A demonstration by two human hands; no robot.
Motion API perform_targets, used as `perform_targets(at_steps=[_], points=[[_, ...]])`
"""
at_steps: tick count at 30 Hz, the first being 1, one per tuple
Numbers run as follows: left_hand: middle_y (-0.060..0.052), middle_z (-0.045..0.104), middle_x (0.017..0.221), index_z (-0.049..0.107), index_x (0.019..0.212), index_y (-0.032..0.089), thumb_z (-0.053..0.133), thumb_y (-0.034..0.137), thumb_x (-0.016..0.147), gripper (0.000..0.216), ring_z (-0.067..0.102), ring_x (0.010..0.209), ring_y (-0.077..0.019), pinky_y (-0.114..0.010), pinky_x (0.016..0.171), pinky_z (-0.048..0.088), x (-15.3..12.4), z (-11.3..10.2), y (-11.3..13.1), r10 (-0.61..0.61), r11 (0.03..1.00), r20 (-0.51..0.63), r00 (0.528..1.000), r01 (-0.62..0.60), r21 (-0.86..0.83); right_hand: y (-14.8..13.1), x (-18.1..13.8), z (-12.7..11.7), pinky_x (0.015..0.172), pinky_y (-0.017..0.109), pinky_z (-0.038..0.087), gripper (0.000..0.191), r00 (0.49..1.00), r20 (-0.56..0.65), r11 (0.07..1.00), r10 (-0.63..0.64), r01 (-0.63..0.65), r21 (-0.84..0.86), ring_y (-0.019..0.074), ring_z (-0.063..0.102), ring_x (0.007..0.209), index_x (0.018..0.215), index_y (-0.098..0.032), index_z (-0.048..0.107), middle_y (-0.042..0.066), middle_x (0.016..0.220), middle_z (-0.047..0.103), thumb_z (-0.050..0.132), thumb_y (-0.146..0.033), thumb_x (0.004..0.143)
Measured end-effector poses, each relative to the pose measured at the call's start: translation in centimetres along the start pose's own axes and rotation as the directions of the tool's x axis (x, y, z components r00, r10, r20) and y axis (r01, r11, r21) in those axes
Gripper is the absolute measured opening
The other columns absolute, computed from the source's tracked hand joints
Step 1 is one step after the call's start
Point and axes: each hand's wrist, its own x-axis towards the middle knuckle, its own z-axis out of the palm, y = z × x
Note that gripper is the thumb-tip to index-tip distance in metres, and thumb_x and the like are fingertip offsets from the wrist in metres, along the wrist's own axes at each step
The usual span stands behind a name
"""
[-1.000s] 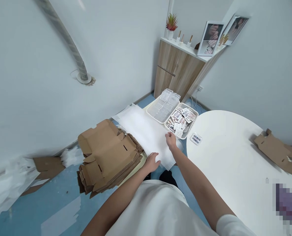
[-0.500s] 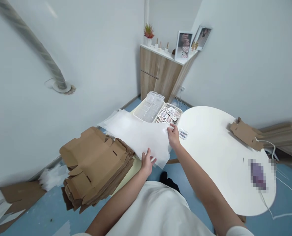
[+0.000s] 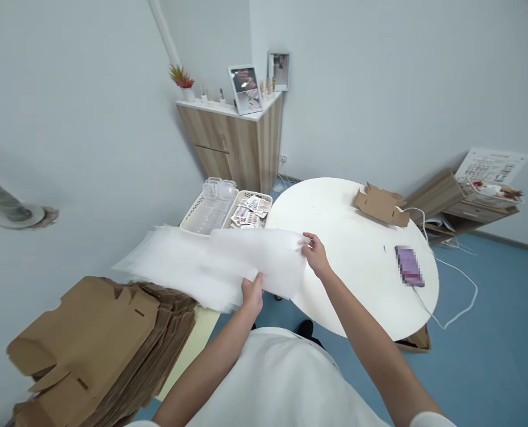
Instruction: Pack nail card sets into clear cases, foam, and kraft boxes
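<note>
A white foam sheet [image 3: 264, 261] hangs lifted in front of me, above a stack of more white sheets [image 3: 170, 267]. My left hand [image 3: 251, 292] pinches the sheet's near edge. My right hand [image 3: 316, 254] grips its right corner, over the left rim of the round white table [image 3: 348, 249]. Both hands are closed on the sheet.
A pile of flat brown cardboard boxes [image 3: 99, 350] lies at lower left. Two white baskets [image 3: 210, 204] sit beyond the sheets, one with clear trays, one with printed packets [image 3: 248, 210]. On the table lie a folded cardboard box [image 3: 379, 204] and a purple phone [image 3: 409, 265]. A wooden cabinet [image 3: 232, 142] stands in the corner.
Both hands have lifted one white sheet off the stack and carried it right toward the round table. My view has swung to the right.
</note>
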Motion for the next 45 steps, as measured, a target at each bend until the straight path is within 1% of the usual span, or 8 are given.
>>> perform_targets(at_steps=[7,14,18,23,27,31,38,45], points=[[-0.008,0.062,0.099,0.054,0.1,0.015,0.056,0.02,0.073,0.028,0.058,0.092,-0.0179,-0.031,0.082,0.045,-1.3,7.1,-5.8,0.14,0.771,0.356,0.924,-0.327,0.546,4.9,-4.3,-15.0,0.055,0.025,0.042,0.054,0.97,-0.139,0.978,0.202,-0.191,0.087,0.0126,0.055,0.064,0.11,-0.023,0.042,0.002,0.088,0.058,0.06,-0.029,0.059],[-0.011,0.059,0.103,0.05,0.104,0.013,0.048,0.019,0.075,0.03,0.055,0.095,-0.0202,-0.031,0.081,0.042,-1.5,13.5,-10.7,-0.059,0.343,0.563,0.825,-0.513,0.787,11.8,-9.8,-21.5,0.051,0.025,0.04,0.036,0.908,-0.288,0.952,0.305,-0.301,0.058,0.0093,0.048,0.049,0.095,-0.02,0.045,-0.003,0.068,0.054,0.056,-0.03,0.062],[-0.009,0.06,0.095,0.05,0.096,0.015,0.045,0.02,0.076,0.021,0.056,0.089,-0.0196,-0.029,0.075,0.042,-1.3,15.8,-12.0,-0.159,0.059,0.584,0.796,-0.583,0.811,14.2,-12.2,-23.2,0.055,0.028,0.044,0.027,0.894,-0.335,0.94,0.297,-0.335,-0.061,0.0097,0.049,0.048,0.093,-0.02,0.045,-0.002,0.074,0.054,0.047,-0.03,0.068],[-0.007,0.059,0.084,0.049,0.085,0.016,0.043,0.022,0.078,0.011,0.055,0.082,-0.0193,-0.029,0.071,0.041,-1.2,17.1,-11.7,-0.24,-0.046,0.602,0.762,-0.628,0.777,14.4,-12.8,-24.6,0.076,0.037,0.044,0.036,0.859,-0.511,0.853,0.019,-0.281,-0.44,0.0193,0.055,0.082,0.107,-0.017,0.044,0.01,0.102,0.052,0.039,-0.025,0.073],[-0.006,0.058,0.083,0.048,0.092,0.017,0.041,0.022,0.079,0.015,0.055,0.082,-0.0193,-0.028,0.069,0.039,-1.3,18.2,-11.4,-0.282,-0.084,0.609,0.742,-0.651,0.754,13.0,-11.5,-24.2,0.094,0.04,0.032,0.046,0.93,-0.31,0.685,-0.199,-0.094,-0.722,0.0229,0.037,0.116,0.12,-0.017,0.038,0.012,0.122,0.043,0.039,-0.028,0.076],[-0.008,0.059,0.091,0.04,0.111,0.017,0.04,0.021,0.08,0.031,0.056,0.084,-0.0195,-0.028,0.07,0.039,-1.4,19.3,-11.5,-0.284,-0.081,0.597,0.75,-0.639,0.765,12.6,-9.7,-22.6,0.101,0.043,0.019,0.056,0.998,0.018,0.477,-0.068,0.048,-0.877,0.0253,0.018,0.128,0.126,-0.02,0.033,0.009,0.138,0.027,0.047,-0.034,0.074],[-0.014,0.047,0.117,0.028,0.126,0.014,0.043,0.019,0.077,0.051,0.046,0.107,-0.0235,-0.034,0.086,0.037,-1.8,18.1,-10.6,0.058,-0.022,0.527,0.848,-0.527,0.85,14.0,-7.8,-21.4,0.1,0.049,0.01,0.054,0.997,0.015,0.433,0.075,-0.019,-0.901,0.028,0.01,0.13,0.125,-0.022,0.035,0.009,0.141,0.021,0.049,-0.033,0.074],[-0.009,0.038,0.13,0.042,0.119,0.024,0.043,0.02,0.077,0.042,0.029,0.122,-0.0256,-0.041,0.099,0.024,-4.3,14.4,-11.0,-0.039,-0.193,0.755,0.655,-0.746,0.637,13.7,-6.2,-22.1,0.099,0.05,0.01,0.053,0.999,0.019,0.46,0.038,0.0,-0.888,0.0291,0.01,0.13,0.123,-0.022,0.037,0.01,0.141,0.019,0.051,-0.033,0.073]])
